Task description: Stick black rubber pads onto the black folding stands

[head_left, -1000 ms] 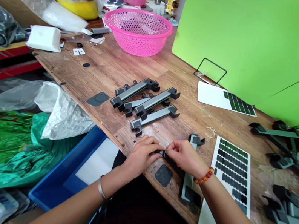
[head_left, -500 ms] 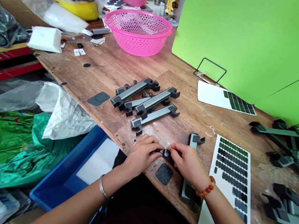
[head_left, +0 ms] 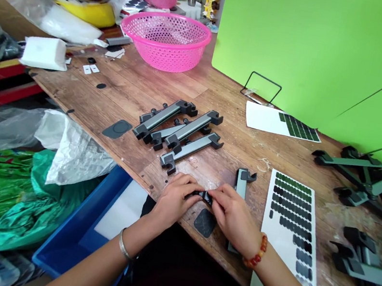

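Observation:
My left hand (head_left: 174, 200) is closed, with thumb and fingers pinching a small black plastic part (head_left: 206, 197) just above the table's front edge. At the other end of that part, my right hand (head_left: 235, 216) has its fingertips pressed together on it. The part is mostly covered by my fingers, so its full shape is hidden. Beneath and beyond my right hand lies a grey bar with black hooked ends (head_left: 242, 183), partly covered by the hand. A dark rounded-square pad (head_left: 205, 222) lies on the table between my wrists.
Several similar grey bars (head_left: 190, 148) are heaped beyond my hands. A sheet of black stickers (head_left: 290, 218) lies to the right, near folded stands (head_left: 367, 270). A pink basket (head_left: 170, 56) stands farther back, beside a green panel (head_left: 285, 37). A blue bin (head_left: 68, 239) sits below the table edge.
The view has shifted slightly, so things appear farther left. My right wrist has dropped a little nearer to me, and both hands still grip the black part.

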Available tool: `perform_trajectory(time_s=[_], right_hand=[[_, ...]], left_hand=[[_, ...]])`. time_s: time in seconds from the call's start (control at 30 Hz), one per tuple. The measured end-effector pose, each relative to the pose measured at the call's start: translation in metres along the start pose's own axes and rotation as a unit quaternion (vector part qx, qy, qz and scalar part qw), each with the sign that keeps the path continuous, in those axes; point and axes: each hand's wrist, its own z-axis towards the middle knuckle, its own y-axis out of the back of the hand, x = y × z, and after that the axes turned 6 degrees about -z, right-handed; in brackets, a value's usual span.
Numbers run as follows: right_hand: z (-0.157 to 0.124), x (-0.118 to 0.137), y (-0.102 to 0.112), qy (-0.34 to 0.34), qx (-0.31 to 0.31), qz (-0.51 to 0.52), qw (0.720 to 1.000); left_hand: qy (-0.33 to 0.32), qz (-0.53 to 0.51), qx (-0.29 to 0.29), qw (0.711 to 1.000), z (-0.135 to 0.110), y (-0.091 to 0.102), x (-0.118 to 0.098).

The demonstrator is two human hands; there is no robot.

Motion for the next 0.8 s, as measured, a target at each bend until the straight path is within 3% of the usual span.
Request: perform_trajectory(time_s=[0.13, 0.3, 0.4, 0.47, 0.57, 0.63, 0.7, 0.8], right_hand=[[-0.003, 0.006, -0.003, 0.008, 0.001, -0.097, 0.995], [-0.008, 0.028, -0.011, 0.069, 0.027, -0.264, 0.962], [-0.008, 0.04, -0.018, 0.064, 0.018, -0.289, 0.955], [-0.009, 0.039, -0.017, 0.044, -0.004, -0.252, 0.967], [-0.019, 0.017, 0.004, -0.024, -0.062, -0.084, 0.994], [-0.033, -0.011, 0.024, -0.106, -0.122, 0.017, 0.987], [-0.049, -0.043, 0.043, -0.198, -0.162, 0.022, 0.966], [-0.069, -0.083, 0.056, -0.274, -0.148, -0.016, 0.95]], left_hand=[[-0.01, 0.001, -0.003, 1.0, 0.001, -0.001, 0.003], [-0.019, 0.017, -0.006, 1.0, 0.003, 0.0, 0.005], [-0.031, 0.027, -0.003, 0.999, 0.005, -0.001, 0.008], [-0.043, 0.028, -0.007, 0.999, 0.005, -0.001, 0.01], [-0.04, 0.032, 0.005, 0.999, 0.006, 0.004, 0.01], [-0.022, 0.03, 0.027, 0.999, 0.008, 0.009, 0.005], [-0.011, 0.032, 0.024, 0.999, 0.012, 0.01, -0.006], [-0.046, 0.04, 0.009, 0.998, 0.02, -0.003, -0.035]])
